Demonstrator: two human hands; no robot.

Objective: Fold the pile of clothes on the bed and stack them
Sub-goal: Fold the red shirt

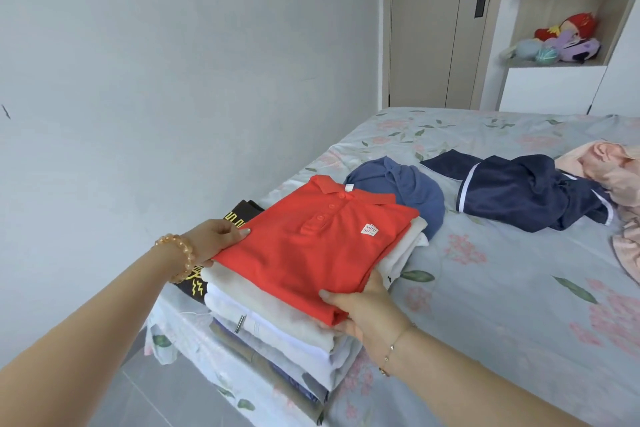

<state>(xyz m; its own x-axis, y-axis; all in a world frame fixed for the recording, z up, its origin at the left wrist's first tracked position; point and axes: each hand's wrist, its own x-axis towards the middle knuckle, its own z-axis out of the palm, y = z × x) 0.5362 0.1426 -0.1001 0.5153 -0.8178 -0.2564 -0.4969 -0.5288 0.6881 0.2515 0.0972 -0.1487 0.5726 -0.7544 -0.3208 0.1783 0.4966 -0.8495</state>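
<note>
- My left hand (216, 241) pinches the left edge of a folded red polo shirt (311, 246), thumb on top and the other fingers tucked under the cloth; a beaded bracelet (180, 253) circles that wrist.
- My right hand (363, 312) grips the shirt's near corner, thumb pressed on the red fabric and fingers curled beneath it; a thin chain (394, 347) sits at that wrist.
- The red polo, collar away from me and a small white label on its chest, lies on top of a stack of folded clothes (277, 340) at the near corner of the bed (485, 305), with white, cream, pale blue and olive layers showing below.
- A black garment with yellow print (239, 215) peeks out on the stack's left side.
- Still unfolded on the floral sheet: a blue shirt (405, 191) just behind the stack, a navy garment with white piping (519, 194) farther right, and pink cloth (620, 184) at the right edge.
- Behind the bed stand a beige door (440, 28) and a shelf holding plush toys (564, 40).
</note>
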